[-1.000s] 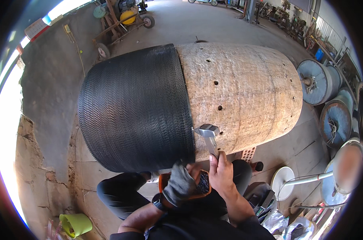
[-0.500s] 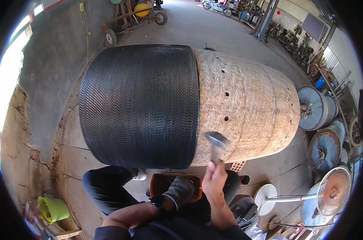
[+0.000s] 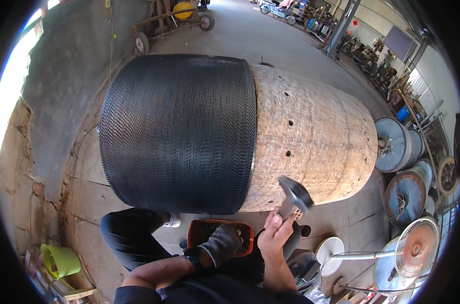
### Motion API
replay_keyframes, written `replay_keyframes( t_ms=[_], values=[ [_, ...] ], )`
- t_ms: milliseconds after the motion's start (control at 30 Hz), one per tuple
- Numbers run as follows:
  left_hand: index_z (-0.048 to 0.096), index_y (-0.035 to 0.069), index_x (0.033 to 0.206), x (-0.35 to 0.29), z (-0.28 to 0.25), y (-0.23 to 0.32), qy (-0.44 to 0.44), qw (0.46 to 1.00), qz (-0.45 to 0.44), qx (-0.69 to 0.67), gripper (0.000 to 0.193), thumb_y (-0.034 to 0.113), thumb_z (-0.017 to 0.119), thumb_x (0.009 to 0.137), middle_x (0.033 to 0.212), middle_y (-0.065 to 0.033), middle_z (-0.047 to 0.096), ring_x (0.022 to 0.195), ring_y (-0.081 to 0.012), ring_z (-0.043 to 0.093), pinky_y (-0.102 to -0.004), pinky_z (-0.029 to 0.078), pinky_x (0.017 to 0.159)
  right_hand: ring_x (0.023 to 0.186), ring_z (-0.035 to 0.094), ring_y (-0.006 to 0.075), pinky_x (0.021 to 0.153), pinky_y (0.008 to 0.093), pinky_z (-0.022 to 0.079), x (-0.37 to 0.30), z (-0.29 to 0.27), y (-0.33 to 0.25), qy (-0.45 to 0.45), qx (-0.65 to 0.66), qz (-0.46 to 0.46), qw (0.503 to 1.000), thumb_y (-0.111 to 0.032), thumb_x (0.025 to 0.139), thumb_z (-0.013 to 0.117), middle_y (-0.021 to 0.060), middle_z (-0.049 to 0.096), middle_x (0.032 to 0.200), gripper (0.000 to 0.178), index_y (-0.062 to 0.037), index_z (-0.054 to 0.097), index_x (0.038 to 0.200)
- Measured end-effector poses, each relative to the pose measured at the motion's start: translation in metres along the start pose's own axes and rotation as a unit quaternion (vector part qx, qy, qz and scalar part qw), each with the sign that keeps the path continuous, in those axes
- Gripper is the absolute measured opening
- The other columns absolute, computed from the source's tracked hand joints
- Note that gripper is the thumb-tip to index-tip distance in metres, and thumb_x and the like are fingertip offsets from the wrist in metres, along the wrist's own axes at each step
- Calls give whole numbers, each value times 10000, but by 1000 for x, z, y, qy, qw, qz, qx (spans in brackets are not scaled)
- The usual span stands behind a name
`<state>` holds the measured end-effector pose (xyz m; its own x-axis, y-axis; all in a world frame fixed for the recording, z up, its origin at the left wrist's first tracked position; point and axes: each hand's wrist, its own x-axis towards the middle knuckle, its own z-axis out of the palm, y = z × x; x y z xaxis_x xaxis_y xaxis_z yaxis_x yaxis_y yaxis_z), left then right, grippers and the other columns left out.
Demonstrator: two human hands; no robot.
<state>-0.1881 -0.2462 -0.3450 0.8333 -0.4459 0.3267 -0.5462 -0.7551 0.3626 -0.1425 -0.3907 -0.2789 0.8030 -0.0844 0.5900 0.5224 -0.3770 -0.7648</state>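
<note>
My right hand (image 3: 276,234) is bare and wraps round a hammer (image 3: 296,194), whose steel head is held up in front of the drum's pale side. Wearing a grey knitted glove, my left hand (image 3: 223,246) reaches over the orange bin (image 3: 193,234) between my knees. Its fingers are curled, with the fingertips partly hidden in the bin's shadow; I cannot make out what they hold. A large horizontal drum lies across in front of me. Its left part is a black section of ridged, closely packed rows (image 3: 179,131); its right part is a pale wooden surface (image 3: 321,137) with several dark holes.
At the right stand a white fan (image 3: 415,248), its round base (image 3: 330,256) and several metal spools (image 3: 392,144). A green bucket (image 3: 60,261) sits at the lower left. Toward the back left there is a wheeled cart (image 3: 174,23); along the left runs a grey wall (image 3: 70,76).
The hammer has come away from the drum, toward me and to the right, its head now turned. My gloved hand has shifted slightly left at the bin. The view has moved a little.
</note>
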Motion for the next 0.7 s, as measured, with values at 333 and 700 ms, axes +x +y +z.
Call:
replay_keyframes(
  t_ms=[333, 700],
  values=[
    [621, 44, 1081, 21, -85, -10, 209, 976, 45, 35, 253, 98, 660, 836, 999, -124, 623, 880, -306, 628, -454, 488, 745, 520, 482, 179, 510, 287, 439, -2, -5, -7, 81, 67, -145, 984, -137, 1005, 565, 43, 543, 698, 164, 26, 556, 1022],
    [602, 98, 1206, 85, -173, -88, 385, 890, 74, 233, 441, 66, 726, 785, 1079, -87, 584, 897, -273, 646, -504, 522, 840, 566, 554, 220, 515, 289, 421, -2, -12, 9, -59, -107, -33, 992, -130, 1012, 523, 87, 515, 683, 186, 42, 544, 1077]
  ],
)
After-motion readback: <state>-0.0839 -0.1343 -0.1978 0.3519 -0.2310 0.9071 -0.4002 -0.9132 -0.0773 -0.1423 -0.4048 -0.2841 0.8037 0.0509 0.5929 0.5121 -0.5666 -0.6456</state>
